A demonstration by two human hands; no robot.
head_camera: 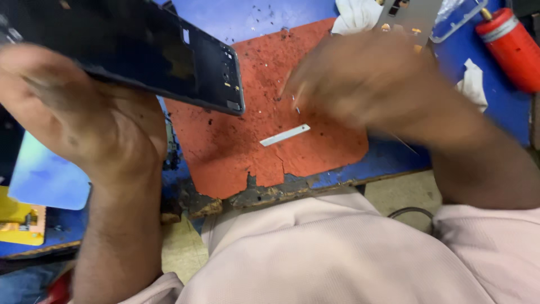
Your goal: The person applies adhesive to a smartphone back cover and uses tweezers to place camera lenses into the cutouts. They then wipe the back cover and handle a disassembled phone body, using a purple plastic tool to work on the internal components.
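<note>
My left hand (84, 121) grips a dark phone frame (146, 50), held tilted above the left side of a worn red mat (247, 152). My right hand (365, 84) is blurred over the mat's right part, fingers bent down toward it. A thin metal tip (297, 108) shows under the fingertips, though I cannot tell whether the hand holds it. A small white strip (285, 135) lies on the mat in front of that hand.
A blue table (394, 157) with a chipped front edge carries the mat. A red cylindrical can (509, 48) lies at the far right, white cloth (354, 14) and a grey metal plate (408, 17) at the back. A light blue panel (45, 177) and yellow packet (19, 222) sit left.
</note>
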